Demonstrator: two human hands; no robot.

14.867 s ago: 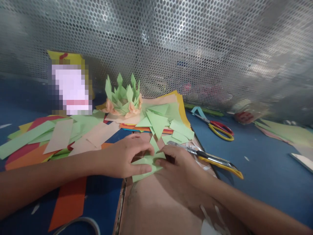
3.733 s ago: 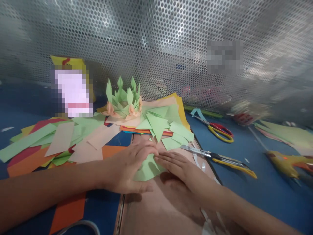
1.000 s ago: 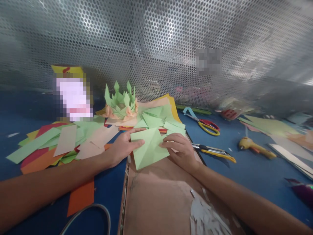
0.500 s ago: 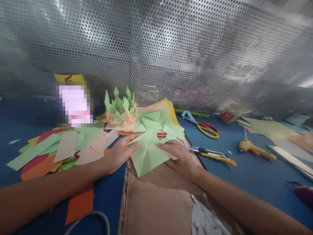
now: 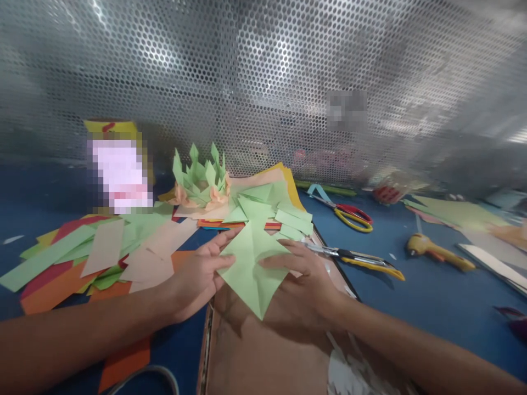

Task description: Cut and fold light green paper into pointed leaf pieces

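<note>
A light green paper square (image 5: 256,269) with crossing creases is held between both hands, one corner pointing toward me. My left hand (image 5: 208,269) pinches its left corner, thumb on top and fingers underneath. On the opposite side, my right hand (image 5: 307,269) grips the right corner, with fingers laid over the paper's face. Below the sheet lies a brown cardboard board (image 5: 263,359). Just beyond it, folded green pieces (image 5: 257,206) rest on stacked paper. Behind and to the left stands a green and peach folded-paper crown-like piece (image 5: 201,178).
Paper offcuts (image 5: 102,247) are heaped at left, near a phone-like bright screen (image 5: 123,175). To the right lie scissors (image 5: 354,216), a utility knife (image 5: 362,260) and a yellow glue gun (image 5: 440,253). A perforated metal panel (image 5: 247,71) rises behind the blue table (image 5: 411,312).
The green paper has come nearer to me and turned so that its lower corner points more squarely at me. Both hands moved with it, and the view shifted slightly.
</note>
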